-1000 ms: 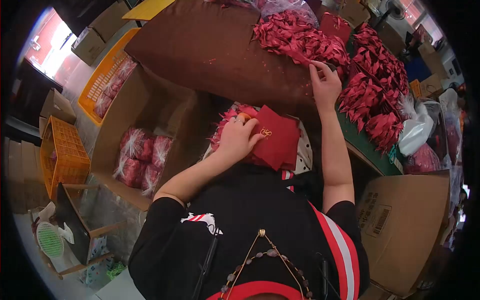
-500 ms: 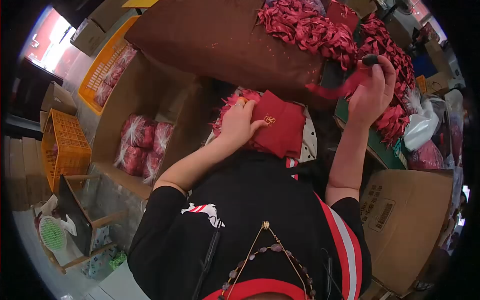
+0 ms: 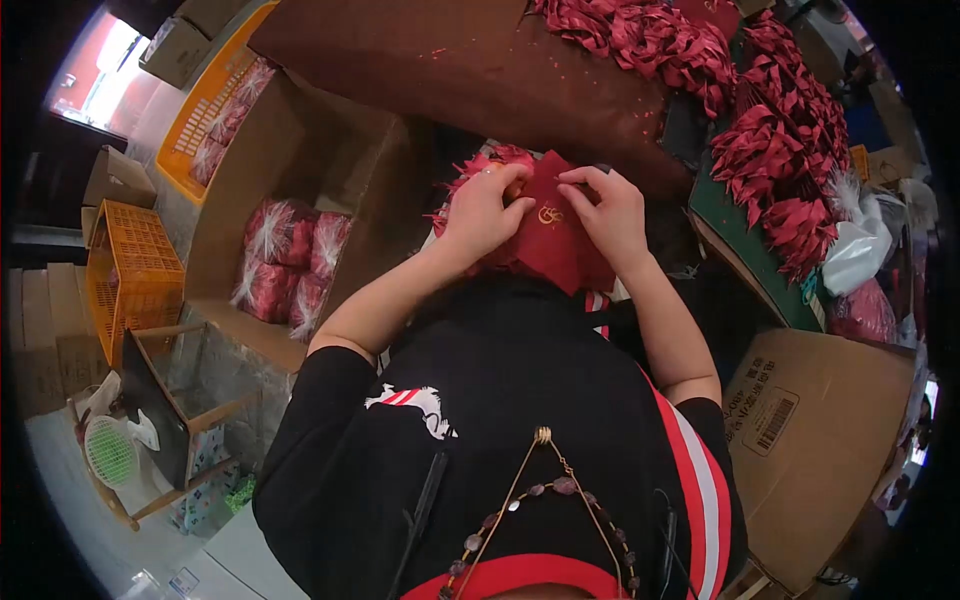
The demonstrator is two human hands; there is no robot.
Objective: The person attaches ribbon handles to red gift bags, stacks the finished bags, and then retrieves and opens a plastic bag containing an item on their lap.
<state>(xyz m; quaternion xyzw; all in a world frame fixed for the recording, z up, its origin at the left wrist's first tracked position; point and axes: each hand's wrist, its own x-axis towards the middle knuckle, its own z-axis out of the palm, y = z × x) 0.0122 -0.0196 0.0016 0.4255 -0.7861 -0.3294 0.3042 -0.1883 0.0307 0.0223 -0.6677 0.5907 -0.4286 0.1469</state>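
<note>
A dark red cloth piece with a gold emblem [image 3: 550, 240] lies on my lap, on top of more red cloth. My left hand [image 3: 485, 218] is closed at its upper left edge, thumb and forefinger pinched together; an orange cover shows on a fingertip. From the other side my right hand [image 3: 612, 218] pinches at the upper right edge, a black cover on one finger. The two hands face each other across the cloth. Whether a thin ribbon is also between the fingers is hidden. Red ribbon pieces [image 3: 510, 155] stick out behind my left hand.
Heaps of red ribbon bundles [image 3: 770, 150] lie at the right, over a green-edged board [image 3: 740, 245]. A brown covered surface [image 3: 450, 60] stands ahead. At left, a large carton [image 3: 225, 235] holds bagged red goods [image 3: 275, 240]. Another carton [image 3: 815, 430] is at my right.
My right hand has come down and left from the ribbon heap, where it held a red strip, to the cloth. My left hand has stayed near the cloth, its thumb drawn toward its fingers.
</note>
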